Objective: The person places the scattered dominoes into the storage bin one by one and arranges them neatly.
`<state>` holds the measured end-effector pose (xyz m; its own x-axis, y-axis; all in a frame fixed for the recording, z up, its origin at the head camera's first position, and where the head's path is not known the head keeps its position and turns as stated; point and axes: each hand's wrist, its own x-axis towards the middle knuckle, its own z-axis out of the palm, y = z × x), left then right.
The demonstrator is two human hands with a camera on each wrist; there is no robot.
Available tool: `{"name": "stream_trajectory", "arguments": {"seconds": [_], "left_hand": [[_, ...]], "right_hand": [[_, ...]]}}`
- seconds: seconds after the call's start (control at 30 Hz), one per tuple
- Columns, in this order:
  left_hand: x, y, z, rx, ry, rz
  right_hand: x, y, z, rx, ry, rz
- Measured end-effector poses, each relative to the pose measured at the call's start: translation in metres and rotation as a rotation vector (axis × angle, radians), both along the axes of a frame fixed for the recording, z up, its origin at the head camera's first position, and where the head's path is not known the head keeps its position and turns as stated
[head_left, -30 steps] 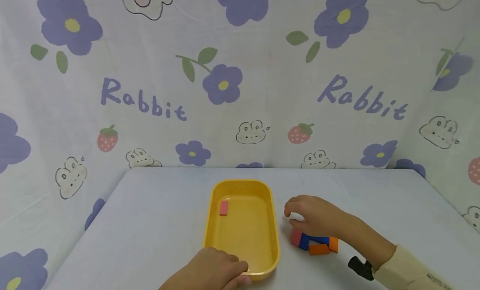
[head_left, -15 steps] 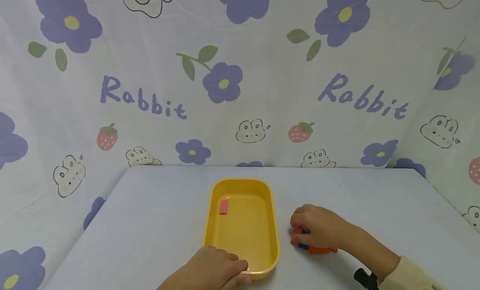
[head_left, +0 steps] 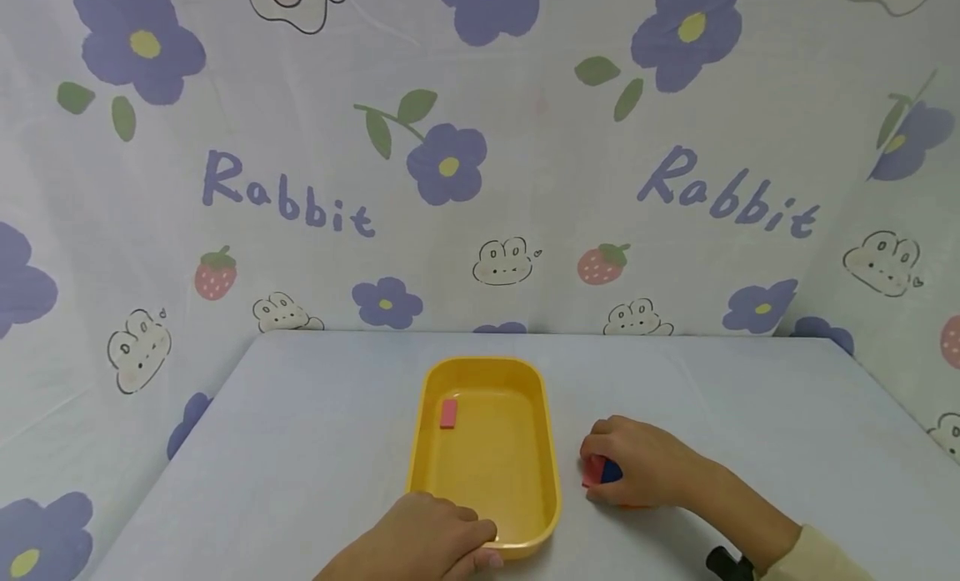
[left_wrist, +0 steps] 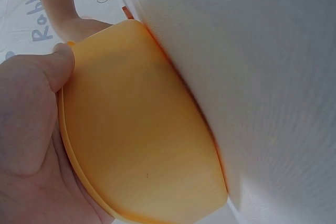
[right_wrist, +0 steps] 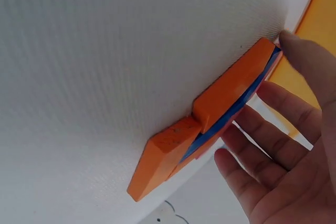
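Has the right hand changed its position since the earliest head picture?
Yes. Against the yellow tray, the right hand is now lower in the head view and slightly farther right, at the blocks.

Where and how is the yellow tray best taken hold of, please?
Probably by the near rim of the yellow tray, coming from the near side: the tray stands open side up, its short end faces the viewer, and the raised wall gives fingers and thumb something to pinch. The left hand grips it there, toward the left corner.

Head view: we get soft, even light
Tray (head_left: 491, 468): tiny glints
Table (head_left: 322, 431): faint shadow by right hand (head_left: 637, 464)
Wrist views: kinda dim
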<state>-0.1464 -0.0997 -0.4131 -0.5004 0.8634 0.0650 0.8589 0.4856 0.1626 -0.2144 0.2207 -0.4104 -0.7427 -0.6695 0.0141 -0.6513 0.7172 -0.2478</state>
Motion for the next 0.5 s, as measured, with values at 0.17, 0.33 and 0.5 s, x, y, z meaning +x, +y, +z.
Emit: {"name": "stream_trajectory", "arguments": {"seconds": [0.17,0.33,0.5], "left_hand": [[-0.0002,-0.0002,0.0002,-0.003,-0.015,0.003],[-0.0007,-0.0002,0.0009,-0.016,-0.051,0.018],[-0.0019,0.0001,-0.0005,-0.032,-0.071,0.027]], "right_hand": [[0.0010,-0.0008,0.0004,0.000,0.000,-0.009],[0.0016,-0.0037,0.0013,0.000,-0.021,-0.017],[0.0030,-0.0050,0.0025,-0.016,-0.046,-0.036]]}}
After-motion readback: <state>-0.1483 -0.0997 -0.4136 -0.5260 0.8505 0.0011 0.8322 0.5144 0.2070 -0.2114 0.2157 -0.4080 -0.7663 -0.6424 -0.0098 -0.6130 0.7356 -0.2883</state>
